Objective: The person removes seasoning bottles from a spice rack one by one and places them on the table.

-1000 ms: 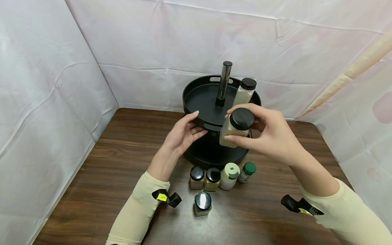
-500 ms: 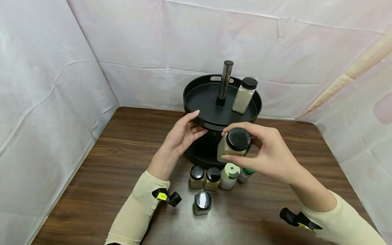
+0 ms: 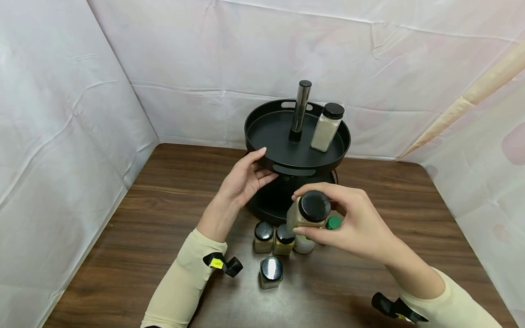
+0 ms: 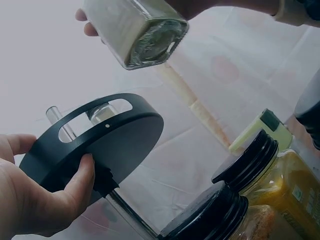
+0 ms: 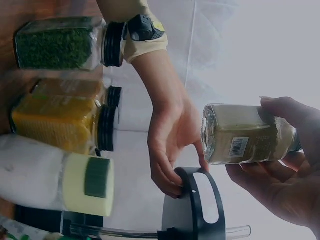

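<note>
My right hand (image 3: 357, 218) grips a square glass spice jar (image 3: 298, 217) with a black lid. It is held in the air in front of the tiered tray, above the row of jars. Pale powder and a barcode label show on this jar in the right wrist view. With my left hand (image 3: 242, 180) I hold the rim of the black two-tier tray (image 3: 270, 136), fingers on both sides of its edge. On the upper tier, right of the metal post (image 3: 301, 111), stands another square jar (image 3: 326, 130) of pale powder.
Before the tray stand a brown-filled jar (image 3: 264, 238), a yellow-filled jar (image 3: 284, 241), a white bottle (image 3: 304, 245) and a green-capped bottle (image 3: 333, 222), the last two partly hidden. Nearer is a jar of green flakes (image 5: 57, 45). White cloth (image 3: 205, 54) hangs behind the wooden table (image 3: 164, 196).
My right hand has brought the jar down and slightly left, away from the upper tier. The jar on that tier is now fully visible. My left hand stays on the rim.
</note>
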Demonstrator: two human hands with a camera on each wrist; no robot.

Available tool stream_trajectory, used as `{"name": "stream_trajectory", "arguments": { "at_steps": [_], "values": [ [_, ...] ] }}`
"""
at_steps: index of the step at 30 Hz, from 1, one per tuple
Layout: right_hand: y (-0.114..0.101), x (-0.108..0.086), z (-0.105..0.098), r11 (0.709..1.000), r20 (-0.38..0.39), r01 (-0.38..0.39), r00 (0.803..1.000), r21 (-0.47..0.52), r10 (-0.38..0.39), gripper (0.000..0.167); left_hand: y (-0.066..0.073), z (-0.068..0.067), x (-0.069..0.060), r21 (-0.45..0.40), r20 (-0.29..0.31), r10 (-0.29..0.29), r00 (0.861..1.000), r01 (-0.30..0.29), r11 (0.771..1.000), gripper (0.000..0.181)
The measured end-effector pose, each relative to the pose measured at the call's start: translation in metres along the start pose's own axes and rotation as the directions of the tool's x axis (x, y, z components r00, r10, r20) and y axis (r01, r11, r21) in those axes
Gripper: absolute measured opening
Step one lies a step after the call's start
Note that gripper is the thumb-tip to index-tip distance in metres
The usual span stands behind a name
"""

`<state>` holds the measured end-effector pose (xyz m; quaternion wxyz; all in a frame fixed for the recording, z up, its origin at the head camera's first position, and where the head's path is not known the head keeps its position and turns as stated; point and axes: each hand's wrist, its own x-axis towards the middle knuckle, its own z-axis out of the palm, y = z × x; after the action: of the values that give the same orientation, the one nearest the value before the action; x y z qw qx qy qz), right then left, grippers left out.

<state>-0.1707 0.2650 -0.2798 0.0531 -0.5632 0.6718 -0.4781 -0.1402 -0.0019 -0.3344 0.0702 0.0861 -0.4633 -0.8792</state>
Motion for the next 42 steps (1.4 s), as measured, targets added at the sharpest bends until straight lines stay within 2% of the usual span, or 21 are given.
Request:
{"name": "stream_trajectory", "arguments": {
  "at_steps": [5,9,14,21,29,35,42],
  "values": [
    [0.004,-0.008,0.004,0.999,0.009,-0.039,0.999,0.027,0.038,0.057,-0.001,0.000,-0.001,0.007,0.003,-0.002,1.000,0.001,1.000,0.052],
    [0.006,-0.015,0.008,0.998,0.007,-0.042,0.999,0.042,0.041,0.056,-0.001,0.000,-0.001,0.010,0.007,-0.002,1.000,0.001,1.000,0.052],
    [0.007,-0.023,0.012,1.000,-0.005,-0.009,1.000,0.030,0.009,0.057,-0.002,0.001,0.000,0.011,0.007,-0.004,1.000,0.004,1.000,0.052],
    [0.009,-0.033,0.022,0.997,-0.030,0.076,0.997,0.019,-0.076,0.061,-0.002,0.000,-0.001,0.013,0.012,0.001,1.000,-0.001,1.000,0.050],
    [0.013,-0.046,0.034,0.995,-0.043,0.097,0.994,0.009,-0.097,0.060,-0.003,-0.003,-0.001,0.014,0.012,-0.001,1.000,0.001,1.000,0.050],
    [0.016,-0.054,0.040,0.994,-0.041,0.103,0.994,0.042,-0.101,0.061,-0.002,-0.002,-0.001,0.021,0.019,0.004,1.000,-0.005,1.000,0.050],
    [0.023,-0.061,0.049,0.995,-0.025,0.087,0.996,0.044,-0.086,0.062,-0.001,-0.002,-0.002,0.020,0.023,0.005,1.000,-0.005,1.000,0.049]
  ]
}}
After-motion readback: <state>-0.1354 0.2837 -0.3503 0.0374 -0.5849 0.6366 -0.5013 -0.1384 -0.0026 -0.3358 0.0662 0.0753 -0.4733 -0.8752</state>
